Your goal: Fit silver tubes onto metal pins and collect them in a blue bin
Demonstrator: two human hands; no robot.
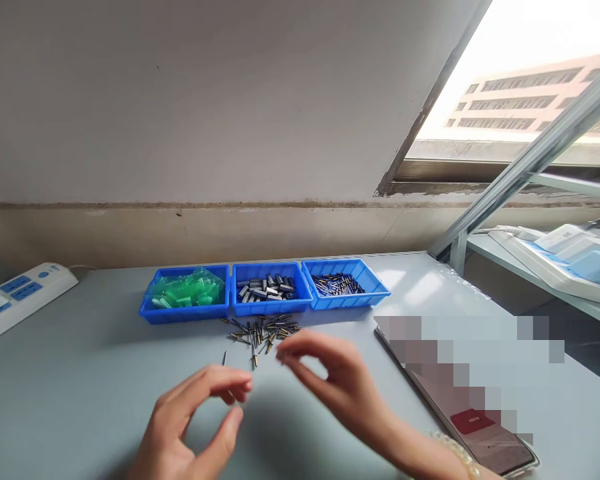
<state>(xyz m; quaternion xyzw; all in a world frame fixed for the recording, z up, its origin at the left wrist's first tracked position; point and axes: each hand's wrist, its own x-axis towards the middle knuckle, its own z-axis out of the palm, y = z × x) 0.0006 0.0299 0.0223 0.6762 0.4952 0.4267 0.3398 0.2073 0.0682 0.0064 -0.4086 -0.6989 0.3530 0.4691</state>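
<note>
My left hand [195, 420] is above the front of the table, fingers curved and thumb apart from them. I see nothing certain between them. A thin metal pin [225, 358] shows just beyond its index finger; whether they touch I cannot tell. My right hand [330, 373] has thumb and index finger pinched together near the pile; anything in the pinch is too small to make out. Beyond both hands lies a loose pile of small metal pieces [260, 333] with thin shanks and brass-coloured ends, like blind rivets.
Three blue bins stand behind the pile: the left bin [180, 315] with green plastic bagging, the middle bin [273, 307] with metal cylinders, the right bin [377, 288] with thin metal pieces. A phone-like device [505, 453] lies right, a power strip [35, 287] left.
</note>
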